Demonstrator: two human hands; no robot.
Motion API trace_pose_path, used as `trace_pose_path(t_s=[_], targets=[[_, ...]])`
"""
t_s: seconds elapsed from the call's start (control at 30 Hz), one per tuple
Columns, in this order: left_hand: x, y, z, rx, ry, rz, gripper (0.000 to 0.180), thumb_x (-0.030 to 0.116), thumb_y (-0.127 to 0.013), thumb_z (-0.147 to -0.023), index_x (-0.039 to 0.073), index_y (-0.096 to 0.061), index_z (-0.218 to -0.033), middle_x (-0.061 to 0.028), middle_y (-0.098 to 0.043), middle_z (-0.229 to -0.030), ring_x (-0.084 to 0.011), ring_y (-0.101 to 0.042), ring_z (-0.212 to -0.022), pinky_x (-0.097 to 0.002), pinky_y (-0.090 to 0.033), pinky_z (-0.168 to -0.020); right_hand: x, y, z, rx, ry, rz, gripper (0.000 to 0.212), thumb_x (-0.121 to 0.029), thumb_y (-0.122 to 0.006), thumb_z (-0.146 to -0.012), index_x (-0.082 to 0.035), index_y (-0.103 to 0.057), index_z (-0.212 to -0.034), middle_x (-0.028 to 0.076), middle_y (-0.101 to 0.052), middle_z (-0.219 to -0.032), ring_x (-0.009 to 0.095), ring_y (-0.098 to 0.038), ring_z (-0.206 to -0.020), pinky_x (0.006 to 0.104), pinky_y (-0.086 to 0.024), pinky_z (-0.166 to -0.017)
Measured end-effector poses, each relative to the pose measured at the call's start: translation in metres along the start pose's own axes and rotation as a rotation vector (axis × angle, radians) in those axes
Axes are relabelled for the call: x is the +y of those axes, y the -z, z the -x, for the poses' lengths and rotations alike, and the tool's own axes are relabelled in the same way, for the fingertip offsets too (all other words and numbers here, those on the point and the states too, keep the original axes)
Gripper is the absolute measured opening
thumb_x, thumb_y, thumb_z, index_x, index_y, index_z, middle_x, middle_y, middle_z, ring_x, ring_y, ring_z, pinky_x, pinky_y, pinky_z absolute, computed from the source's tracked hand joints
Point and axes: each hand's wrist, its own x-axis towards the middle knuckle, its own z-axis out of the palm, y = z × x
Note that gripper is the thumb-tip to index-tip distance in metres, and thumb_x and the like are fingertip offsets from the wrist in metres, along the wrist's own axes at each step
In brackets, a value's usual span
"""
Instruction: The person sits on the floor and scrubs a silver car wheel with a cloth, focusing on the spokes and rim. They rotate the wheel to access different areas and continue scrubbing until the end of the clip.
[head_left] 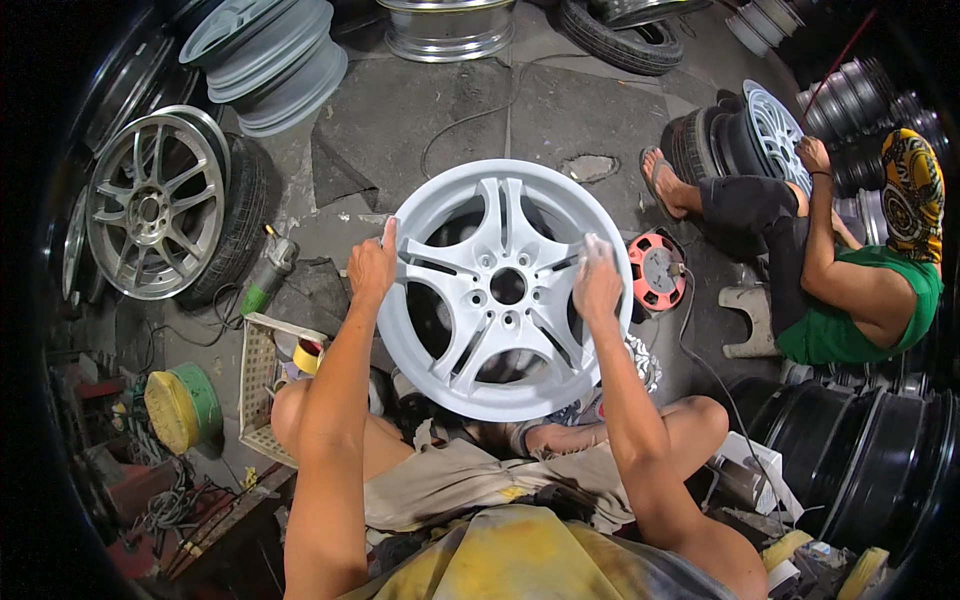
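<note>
the round white wheel (506,262) is lying face-up between both hands, before the person's lap (490,470). the left hand (372,264) is curling against its left edge, hidden fingers leaving its grip unclear. the right hand (598,284), nearer the hub, is touching the right side, fingers bunching; whether it's holding anything i cannot tell.

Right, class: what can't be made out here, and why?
Underside of the white wheel: head view, hidden by its front.
Fingertips of the right hand: head view, blurred.
Top of the far silver wheel: head view, cut by upper edge.
Part of basket: head view, behind left knee.
</note>
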Motion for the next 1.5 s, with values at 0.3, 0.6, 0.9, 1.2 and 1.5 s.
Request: trace_pose_path(t_s=[0.3,0.6,0.9,1.2,1.5], targets=[[-0.001,0.001,-0.002,0.049,-0.018,-0.003,0.089,0.07,-0.034,-0.1,-0.009,-0.074,-0.104,-0.0376,-0.066,-0.109,-0.0518,-0.063,-0.109,-0.0555,-0.047,-0.1,-0.002,0.006,0.002,-0.013,0.019,-0.085,0.043,-0.01,-0.058,-0.096,-0.012,-0.057,-0.139,0.012,-0.058,-0.138,0.039,-0.065,-0.111,0.0503,-0.053,-0.091],[0.002,0.006,0.001,0.029,0.011,-0.012,0.088,0.07,-0.034,-0.1,-0.007,-0.075,-0.104,-0.0358,-0.067,-0.109,-0.051,-0.064,-0.109,-0.0546,-0.047,-0.1,-0.031,0.028,-0.012,-0.238,0.087,-0.231,0.029,-0.014,-0.056,-0.1,-0.009,-0.065,-0.127,0.015,-0.063,-0.128,0.038,-0.064,-0.112,0.0483,-0.052,-0.092],[0.003,0.001,-0.001,0.022,0.003,-0.003,0.086,0.07,-0.036,-0.099,-0.007,-0.075,-0.103,-0.0356,-0.068,-0.104,-0.0513,-0.065,-0.104,-0.055,-0.049,-0.098,-0.073,-0.027,-0.085,-0.094,0.473,0.005,0.042,-0.013,-0.066,-0.086,-0.014,-0.068,-0.129,0.01,-0.063,-0.124,0.035,-0.056,-0.118,0.0441,-0.052,-0.094],[0.002,0.004,0.001,0.019,0.018,-0.029,0.085,0.069,-0.036,-0.1,-0.005,-0.076,-0.101,-0.0344,-0.069,-0.104,-0.0499,-0.066,-0.104,-0.0544,-0.049,-0.097,-0.086,-0.053,-0.076,-0.023,0.395,-0.08,0.039,-0.012,-0.064,-0.089,-0.013,-0.069,-0.128,0.009,-0.062,-0.129,0.036,-0.056,-0.115,0.0494,-0.049,-0.093],[0.004,0.004,0.002,0.023,0.006,-0.028,0.084,0.069,-0.036,-0.1,-0.005,-0.076,-0.101,-0.0348,-0.069,-0.102,-0.0499,-0.066,-0.102,-0.0542,-0.05,-0.096,-0.095,-0.053,-0.084,0.035,0.351,-0.082,0.032,-0.017,-0.061,-0.095,-0.012,-0.071,-0.124,0.009,-0.064,-0.123,0.035,-0.057,-0.11,0.0483,-0.048,-0.092]])
